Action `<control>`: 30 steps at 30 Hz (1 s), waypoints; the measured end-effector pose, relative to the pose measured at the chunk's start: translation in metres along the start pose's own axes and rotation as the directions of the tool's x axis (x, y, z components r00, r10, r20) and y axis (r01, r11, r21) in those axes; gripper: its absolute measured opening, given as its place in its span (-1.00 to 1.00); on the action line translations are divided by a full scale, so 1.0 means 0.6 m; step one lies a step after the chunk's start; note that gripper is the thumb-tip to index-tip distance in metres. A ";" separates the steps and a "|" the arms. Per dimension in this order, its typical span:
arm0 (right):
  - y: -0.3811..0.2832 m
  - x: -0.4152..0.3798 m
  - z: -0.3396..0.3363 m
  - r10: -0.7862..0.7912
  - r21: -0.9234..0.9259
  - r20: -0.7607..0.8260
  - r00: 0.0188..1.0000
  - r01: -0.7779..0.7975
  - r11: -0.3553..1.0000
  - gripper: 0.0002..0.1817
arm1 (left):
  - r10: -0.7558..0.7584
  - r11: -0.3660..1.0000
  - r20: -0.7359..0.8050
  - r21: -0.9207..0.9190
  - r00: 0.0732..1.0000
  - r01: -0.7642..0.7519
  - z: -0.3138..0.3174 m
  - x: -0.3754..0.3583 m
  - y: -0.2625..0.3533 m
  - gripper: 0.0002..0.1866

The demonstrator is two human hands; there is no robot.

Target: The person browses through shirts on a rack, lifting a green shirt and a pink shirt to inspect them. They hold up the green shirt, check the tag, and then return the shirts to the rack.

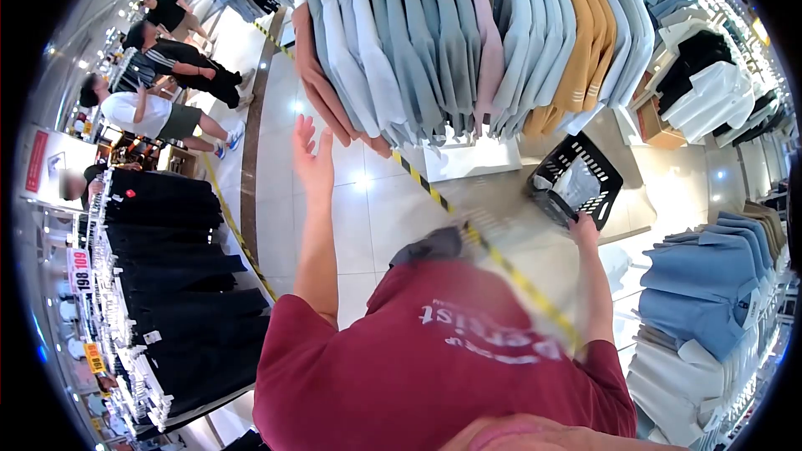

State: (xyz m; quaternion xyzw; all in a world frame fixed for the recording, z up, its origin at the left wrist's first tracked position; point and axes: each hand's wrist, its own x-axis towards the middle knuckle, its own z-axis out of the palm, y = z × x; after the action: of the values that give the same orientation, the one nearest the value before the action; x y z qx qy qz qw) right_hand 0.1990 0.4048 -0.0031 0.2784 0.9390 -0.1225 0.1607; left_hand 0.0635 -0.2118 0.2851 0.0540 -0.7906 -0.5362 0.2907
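Note:
My right hand [584, 229] is closed on the handle of a black shopping basket [607, 177], which hangs out to my right, tilted. A pale grey item in clear plastic [578, 184] lies inside the basket. Raised in front of me, my left hand [314, 156] is open with its fingers apart and holds nothing. It is nearest to a terracotta shirt [315, 88] at the left end of a hanging row. Beside that shirt hang white shirts [365, 50], grey-green shirts [422, 50], a pink shirt [485, 42] and mustard shirts [578, 54].
Black trousers [180, 263] hang on a rack to the left. Blue shirts [706, 271] and white shirts [681, 372] hang at the right. Several people [146, 113] stand at the upper left. Yellow-and-black tape [422, 182] crosses the tiled floor [351, 225].

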 end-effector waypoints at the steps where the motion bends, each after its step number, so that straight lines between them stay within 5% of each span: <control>1: -0.004 -0.017 0.001 0.002 0.009 0.003 1.000 -0.002 1.000 -0.53 | -0.001 1.000 -0.002 -0.006 1.000 0.001 -0.008 0.001 -0.005 -0.31; 6: -0.009 -0.072 0.033 -0.072 -0.118 -0.174 0.982 0.052 0.992 -0.64 | -0.045 0.996 0.034 -0.075 0.998 0.048 -0.026 0.027 -0.034 -0.35; 12: -0.049 -0.124 -0.008 0.159 -0.185 -0.169 0.973 -0.190 0.964 -0.66 | -0.070 0.987 0.111 -0.138 0.991 0.085 -0.058 0.094 -0.123 -0.38; 18: -0.164 -0.172 0.095 0.532 0.244 -0.284 0.798 -0.477 0.844 -0.42 | -0.110 0.982 0.261 -0.123 0.959 0.145 -0.130 0.172 -0.234 -0.42; 21: -0.265 -0.168 0.188 0.312 0.327 -0.382 0.870 -0.188 0.926 -0.48 | -0.176 0.968 0.378 -0.100 0.909 0.229 -0.156 0.200 -0.302 -0.45; 24: -0.493 -0.203 0.212 -0.003 0.375 -0.518 0.855 0.230 0.898 -0.63 | -0.217 0.951 0.514 -0.081 0.830 0.299 -0.161 0.231 -0.343 -0.50; 26: -0.725 -0.287 0.064 0.133 0.714 -0.356 0.925 0.178 0.677 -0.72 | -0.212 0.950 0.557 -0.075 0.803 0.303 -0.153 0.260 -0.314 -0.51; 28: -0.860 -0.327 -0.035 0.009 0.649 -0.542 0.840 0.412 0.639 -0.74 | -0.052 0.961 0.628 -0.181 0.776 0.211 -0.139 0.286 -0.292 -0.51; 30: -0.960 -0.355 -0.144 -0.125 0.446 -0.793 0.597 0.708 0.548 -0.74 | 0.083 0.960 0.602 -0.263 0.794 0.099 -0.117 0.320 -0.242 -0.49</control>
State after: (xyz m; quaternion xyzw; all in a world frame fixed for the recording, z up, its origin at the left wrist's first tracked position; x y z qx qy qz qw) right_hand 0.0240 -0.1402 0.2361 0.0871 0.8337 -0.4116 -0.3577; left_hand -0.0914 -0.4065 0.2523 -0.1590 -0.7573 -0.6329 0.0240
